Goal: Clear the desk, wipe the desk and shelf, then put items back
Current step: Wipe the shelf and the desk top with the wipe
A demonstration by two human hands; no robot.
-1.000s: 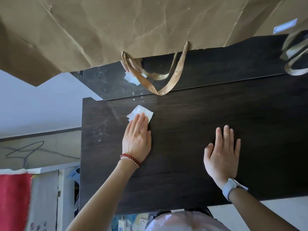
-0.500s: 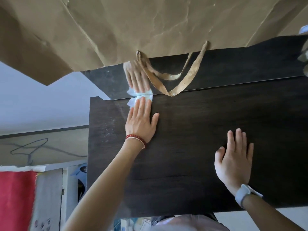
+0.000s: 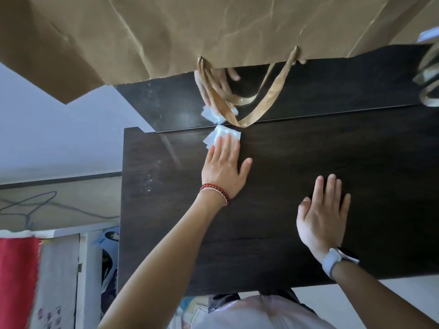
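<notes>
- Wipe (image 3: 223,136) lay at the worktop's (image 3: 308,186) far edge, against the glossy back panel (image 3: 332,91), pinned under straight fingers (image 3: 228,148) of the left hand (image 3: 224,173).
- Right hand (image 3: 323,217) was flat on the worktop, fingers close together, holding nothing.
- Risk, as judged: the paper bag's (image 3: 213,27) ribbon handle (image 3: 261,108) hung just beside the wipe; a further stroke could snag it and tug the bag.
- Dusty specks (image 3: 148,181) to the left might be missed.
- Writing: none legible; the bag's white label (image 3: 428,35) was blurred.
</notes>
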